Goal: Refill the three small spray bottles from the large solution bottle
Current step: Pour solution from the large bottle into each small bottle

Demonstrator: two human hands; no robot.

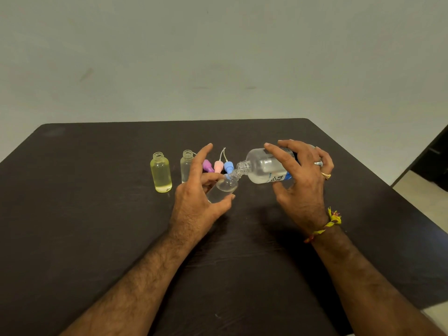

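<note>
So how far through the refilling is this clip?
Done, apparently: the yellow-tinted bottle stands nearly full, uncapped. In hand: the left hand tilts a small clear bottle while the right hand pours from the large bottle, neck to neck. Left: the other clear bottle, whose level I can't judge, and refitting the three spray heads lying behind.

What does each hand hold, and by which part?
The left hand holds a small clear bottle by its lower body, tilted. The right hand holds the large solution bottle round its body, neck toward the small bottle.
</note>
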